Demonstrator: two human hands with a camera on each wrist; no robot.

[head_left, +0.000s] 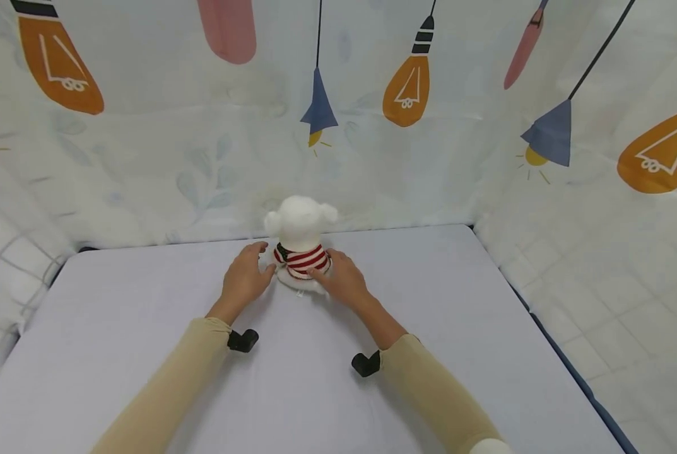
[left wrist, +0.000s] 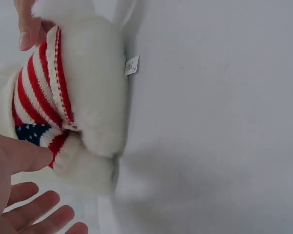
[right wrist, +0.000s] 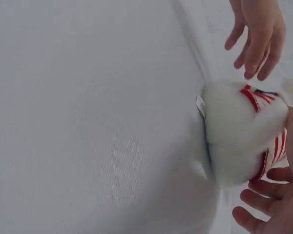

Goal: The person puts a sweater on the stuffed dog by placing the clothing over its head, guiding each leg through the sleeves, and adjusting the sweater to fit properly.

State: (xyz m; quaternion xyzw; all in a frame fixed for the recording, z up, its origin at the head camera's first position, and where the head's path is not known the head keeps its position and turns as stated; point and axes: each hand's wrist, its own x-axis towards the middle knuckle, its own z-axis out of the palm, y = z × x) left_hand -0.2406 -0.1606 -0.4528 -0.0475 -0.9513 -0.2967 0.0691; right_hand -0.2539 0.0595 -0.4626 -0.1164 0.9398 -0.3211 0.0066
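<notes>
A white plush toy animal (head_left: 300, 224) sits upright near the far edge of the white table, its back turned to the head camera. It wears a red-and-white striped knitted sweater (left wrist: 36, 92) with a dark blue starred patch. My left hand (head_left: 243, 277) is at the toy's left side, fingers spread and thumb close to the sweater; whether it touches cannot be told. On the opposite side, my right hand (head_left: 342, 277) lies against the toy, thumb over the sweater's back and fingers loosely bent beside it. A small white tag (left wrist: 132, 65) sticks out at the toy's base.
The table (head_left: 429, 302) has a pale smooth cover. Behind it hangs a curtain (head_left: 361, 183) printed with lamps and bulbs, which continues along the right side. Black wrist-camera mounts (head_left: 243, 340) jut inward from both sleeves.
</notes>
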